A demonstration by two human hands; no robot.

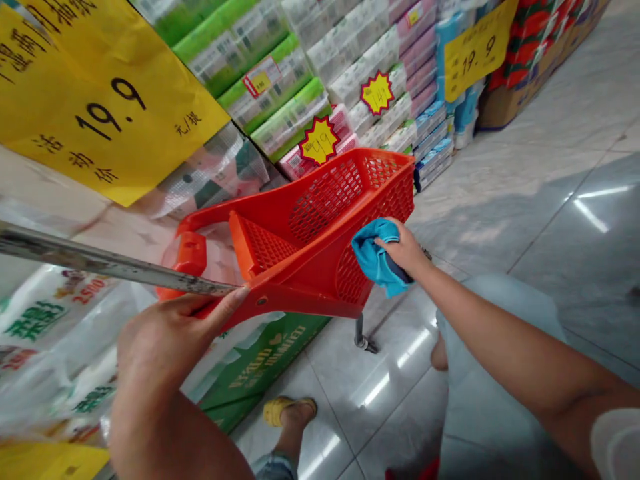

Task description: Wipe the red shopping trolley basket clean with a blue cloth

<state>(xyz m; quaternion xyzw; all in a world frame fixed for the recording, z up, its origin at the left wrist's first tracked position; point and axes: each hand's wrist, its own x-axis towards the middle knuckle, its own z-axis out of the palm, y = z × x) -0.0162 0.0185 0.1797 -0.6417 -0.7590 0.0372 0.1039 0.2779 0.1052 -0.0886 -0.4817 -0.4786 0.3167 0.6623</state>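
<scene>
Over at the lattice side of the red cart (300,288), the right grip (404,249) clutches a bunched blue cloth (371,257), the left grip (163,333) clasps the handle-end edge, and pressing flat with that edge steadied looks best!

Streaks of light (377,389) gleam on the glossy grey tiled floor (545,207) beside stacked packages (357,40) and yellow price signs (107,143).
</scene>
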